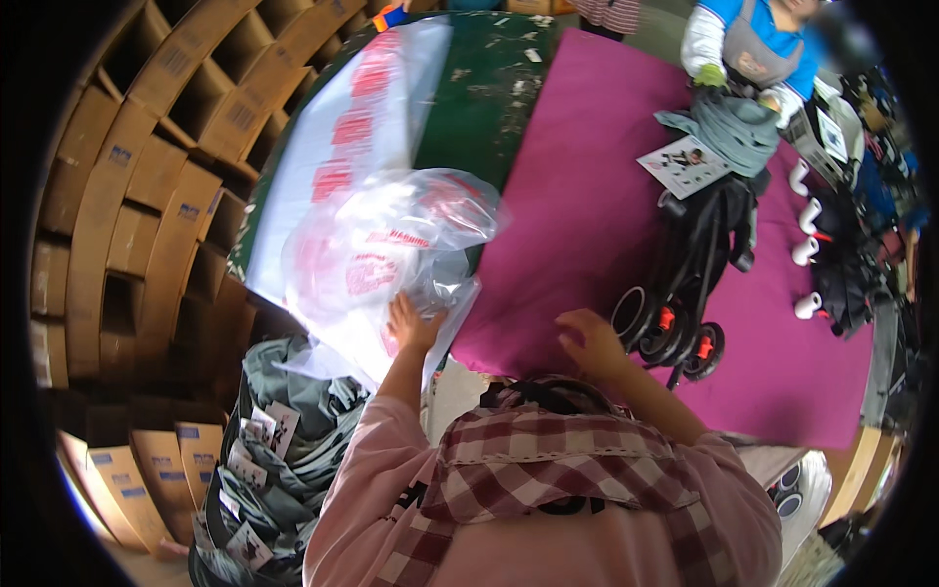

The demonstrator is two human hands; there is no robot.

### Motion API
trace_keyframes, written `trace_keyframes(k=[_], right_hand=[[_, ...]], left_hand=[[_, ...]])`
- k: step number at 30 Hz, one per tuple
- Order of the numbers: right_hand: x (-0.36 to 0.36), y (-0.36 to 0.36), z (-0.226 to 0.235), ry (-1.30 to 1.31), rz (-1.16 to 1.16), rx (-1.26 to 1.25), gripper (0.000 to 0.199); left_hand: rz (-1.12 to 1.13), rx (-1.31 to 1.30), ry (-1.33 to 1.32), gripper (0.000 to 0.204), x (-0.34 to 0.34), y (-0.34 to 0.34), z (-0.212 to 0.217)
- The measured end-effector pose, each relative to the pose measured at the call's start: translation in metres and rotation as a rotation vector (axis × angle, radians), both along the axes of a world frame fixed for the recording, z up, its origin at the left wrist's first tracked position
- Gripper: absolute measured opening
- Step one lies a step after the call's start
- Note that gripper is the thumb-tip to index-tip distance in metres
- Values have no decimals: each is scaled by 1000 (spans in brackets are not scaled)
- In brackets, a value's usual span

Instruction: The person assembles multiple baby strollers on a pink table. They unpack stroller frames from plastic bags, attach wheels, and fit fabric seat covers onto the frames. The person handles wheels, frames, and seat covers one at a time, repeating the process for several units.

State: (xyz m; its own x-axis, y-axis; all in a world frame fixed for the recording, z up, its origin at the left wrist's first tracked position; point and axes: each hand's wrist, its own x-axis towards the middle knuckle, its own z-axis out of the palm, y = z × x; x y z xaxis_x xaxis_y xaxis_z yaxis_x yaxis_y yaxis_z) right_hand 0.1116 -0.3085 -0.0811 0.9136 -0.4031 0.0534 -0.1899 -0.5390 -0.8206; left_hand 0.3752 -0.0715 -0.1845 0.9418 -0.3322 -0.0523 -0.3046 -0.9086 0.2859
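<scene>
My left hand [411,323] lies on a clear plastic bag [377,249] with red print, its fingers spread against the crumpled film. The bag is puffed up over a stack of flat plastic bags [305,215] with red print. My right hand [592,344] hovers over the magenta table cover [558,210], fingers parted and slightly curled, with nothing visible in it. Just right of that hand lies a folded black stroller frame [699,249], its black wheels with red hubs [667,321] toward me.
Across the table a co-worker [758,54] handles grey fabric [729,132] beside a printed card [685,166]. White curved parts [807,249] line the right side. Cardboard boxes [147,235] are stacked at left. A bin of grey fabric pieces with cards [284,470] stands lower left.
</scene>
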Motion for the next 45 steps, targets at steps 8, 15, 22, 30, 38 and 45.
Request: trace_keyframes(k=[8,15,22,30,38,45], right_hand=[[4,-86,1,-144,-249,268,55],[131,-98,-31,-87,-180,541,94],[85,9,-35,-312,198,-167,25],[-4,129,12,70,483,-118,13],[-104,41,29,962,776,-548,44],[42,168,146,-260,832,-815,70]], left_hand=[[-81,-65,-50,25,-55,26,-30],[-331,-36,-54,16,-177,53,40],[172,-176,-75,16,-224,121,71],[116,-764,352,76,-225,13,153],[429,-1519,305,28,-219,132,98],[-248,-1213,318,46,-287,124,215]])
